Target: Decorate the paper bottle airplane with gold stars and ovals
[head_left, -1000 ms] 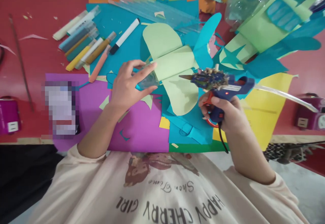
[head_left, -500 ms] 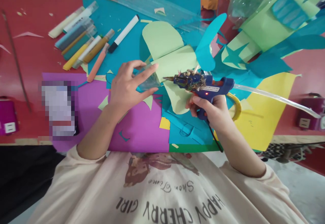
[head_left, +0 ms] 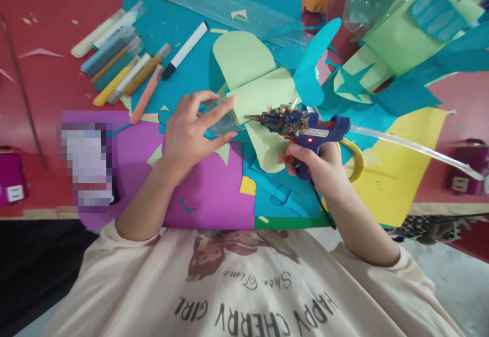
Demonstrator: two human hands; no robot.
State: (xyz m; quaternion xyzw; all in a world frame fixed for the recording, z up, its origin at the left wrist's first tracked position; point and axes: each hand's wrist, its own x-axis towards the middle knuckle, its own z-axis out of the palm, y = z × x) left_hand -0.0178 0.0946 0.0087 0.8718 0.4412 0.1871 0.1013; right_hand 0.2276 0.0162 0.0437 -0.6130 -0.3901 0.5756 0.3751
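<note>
A cream shirt (head_left: 153, 286) with loose short sleeves (head_left: 110, 265) is worn, its front marked by a brown cartoon figure (head_left: 208, 255), "Show Time" in script (head_left: 283, 280) and larger dark block capitals (head_left: 255, 312).

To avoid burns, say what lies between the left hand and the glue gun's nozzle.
The head view shows a clear plastic container between the left hand and the glue gun's nozzle.

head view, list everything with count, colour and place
glue gun: one, blue, centre right
glue stick: one, clear, right
plastic piece: one, clear, centre
papers: many, mixed colours, throughout
markers: about ten, mixed, upper left
boxes: two, magenta, far sides
pixelated object: one, greyish, left
bottle: one, clear, upper right
ring: one, yellow, right
table: one, red, underneath
shirt: one, cream, bottom
left hand: one, bare, on plastic piece
right hand: one, bare, around glue gun
</note>
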